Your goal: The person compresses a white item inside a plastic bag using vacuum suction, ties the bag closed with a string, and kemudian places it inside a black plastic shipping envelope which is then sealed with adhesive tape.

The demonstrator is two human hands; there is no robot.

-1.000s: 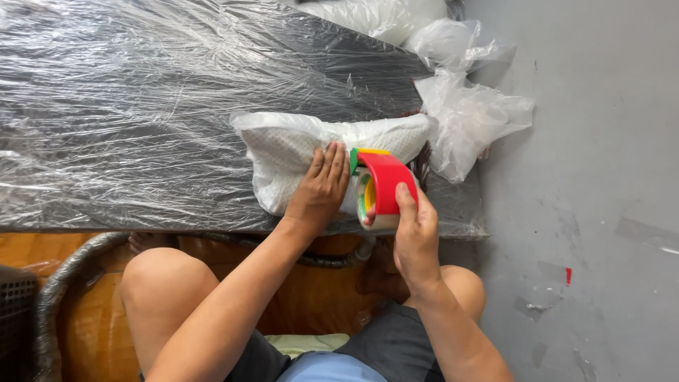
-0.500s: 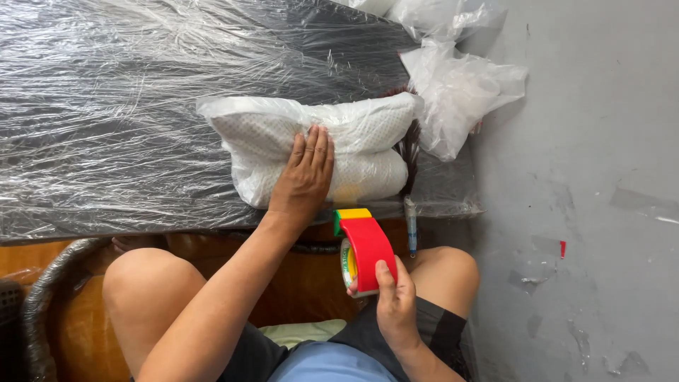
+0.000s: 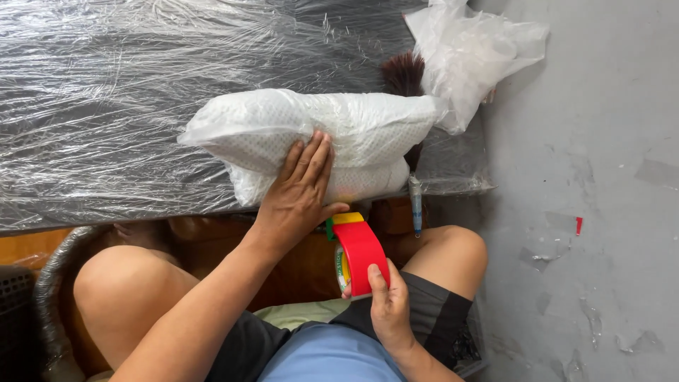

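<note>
A white plastic-wrapped bundle (image 3: 332, 134) lies on a dark table covered with clear film (image 3: 127, 106), close to its near edge. My left hand (image 3: 298, 194) rests flat on the bundle's near side, fingers spread. My right hand (image 3: 385, 304) grips a red tape dispenser (image 3: 359, 255) with a yellow and green top, held below the table edge, between my knees. The dispenser's top sits just under my left thumb.
A crumpled clear plastic bag (image 3: 470, 53) lies at the table's far right corner, next to a dark brush-like tuft (image 3: 403, 74). A pen-like stick (image 3: 416, 205) hangs at the table edge. Grey floor (image 3: 594, 212) with tape scraps lies to the right.
The tape dispenser came off the bundle's right end and moved down toward my lap in my right hand. My left hand stayed pressed on the bundle.
</note>
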